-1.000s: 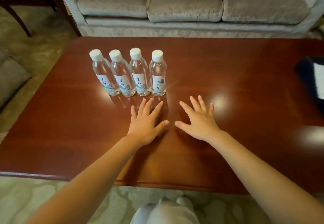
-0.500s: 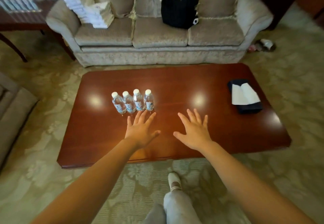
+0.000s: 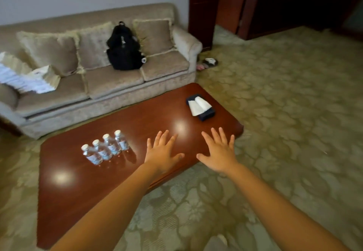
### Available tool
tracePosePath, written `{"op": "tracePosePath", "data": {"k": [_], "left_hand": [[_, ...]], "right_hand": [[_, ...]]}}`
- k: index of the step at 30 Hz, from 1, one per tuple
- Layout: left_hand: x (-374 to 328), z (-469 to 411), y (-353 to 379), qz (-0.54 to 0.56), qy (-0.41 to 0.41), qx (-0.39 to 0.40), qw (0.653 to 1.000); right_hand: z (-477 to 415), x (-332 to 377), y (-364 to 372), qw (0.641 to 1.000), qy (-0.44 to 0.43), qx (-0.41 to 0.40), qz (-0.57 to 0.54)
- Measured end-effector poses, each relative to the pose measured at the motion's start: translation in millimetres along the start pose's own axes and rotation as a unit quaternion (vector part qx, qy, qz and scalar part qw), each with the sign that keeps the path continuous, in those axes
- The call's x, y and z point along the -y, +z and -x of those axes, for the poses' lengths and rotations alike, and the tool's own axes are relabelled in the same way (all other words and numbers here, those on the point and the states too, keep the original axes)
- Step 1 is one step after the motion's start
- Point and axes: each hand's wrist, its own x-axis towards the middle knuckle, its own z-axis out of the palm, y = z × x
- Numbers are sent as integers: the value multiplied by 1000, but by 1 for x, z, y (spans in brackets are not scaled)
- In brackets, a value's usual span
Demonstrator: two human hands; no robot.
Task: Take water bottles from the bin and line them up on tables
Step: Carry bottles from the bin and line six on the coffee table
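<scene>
Several clear water bottles (image 3: 107, 147) with white caps stand upright in a tight row on the dark red wooden coffee table (image 3: 64, 188), left of centre. My left hand (image 3: 162, 153) is stretched out in the air to the right of the row, fingers spread, holding nothing. My right hand (image 3: 219, 151) is also spread and empty, held out above the table's near right edge. No bin is in view.
A dark tissue box (image 3: 201, 107) lies near the table's far right corner. Behind the table is a beige sofa (image 3: 125, 81) with a black backpack (image 3: 123, 48) and stacked white towels (image 3: 25, 80). Patterned carpet spreads to the right; slippers (image 3: 209, 62) lie by the sofa's end.
The view has pulled back and swung to the right, so the table and bottles look smaller and sit further left. Both hands stay spread and empty.
</scene>
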Motion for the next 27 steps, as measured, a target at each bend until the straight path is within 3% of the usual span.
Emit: {"op": "tracePosePath", "data": {"k": [14, 27], "left_hand": [[-295, 35, 64, -72, 272, 72, 957], [-540, 160, 155, -116, 483, 105, 862]], "right_hand": [[240, -217, -30, 966, 253, -49, -12], [495, -352, -10, 880, 454, -121, -68]]}}
